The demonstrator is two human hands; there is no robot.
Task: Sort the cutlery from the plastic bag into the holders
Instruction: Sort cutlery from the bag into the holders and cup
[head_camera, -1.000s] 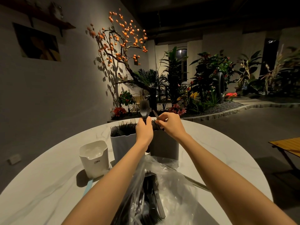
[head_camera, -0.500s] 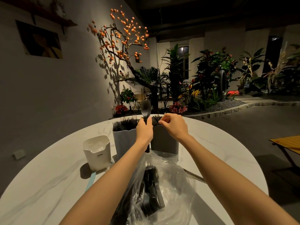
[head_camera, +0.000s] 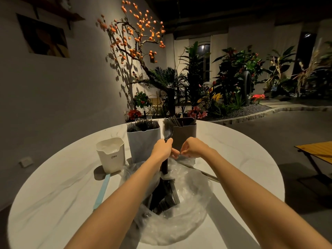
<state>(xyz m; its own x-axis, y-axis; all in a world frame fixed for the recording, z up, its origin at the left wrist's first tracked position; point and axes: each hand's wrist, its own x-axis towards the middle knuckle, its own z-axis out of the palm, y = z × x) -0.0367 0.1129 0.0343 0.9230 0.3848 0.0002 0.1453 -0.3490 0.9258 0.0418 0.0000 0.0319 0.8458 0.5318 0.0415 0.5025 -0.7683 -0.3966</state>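
My left hand [head_camera: 162, 150] grips a bundle of dark plastic cutlery [head_camera: 167, 131] upright, fork tines on top, in front of two holders. My right hand [head_camera: 194, 148] is just to its right, its curled fingertips meeting beside the left hand's fingers; I see nothing between them. The grey-blue holder [head_camera: 143, 141] is full of forks. The brown holder [head_camera: 185, 135] has several dark pieces at its back left. A white holder [head_camera: 111, 155] stands further left. The clear plastic bag [head_camera: 179, 221] lies open under my forearms with dark cutlery [head_camera: 165, 198] inside.
Everything rests on a round white marble table [head_camera: 53, 194]. A light blue strip [head_camera: 100, 193] lies below the white holder, and a slim metal piece [head_camera: 206, 174] sticks out right of the bag. Off the table to the right is a wooden bench [head_camera: 316, 150].
Both hands came down from the holders' rims toward me. My right hand left the brown holder and now sits beside the left hand. The bundle stands lower.
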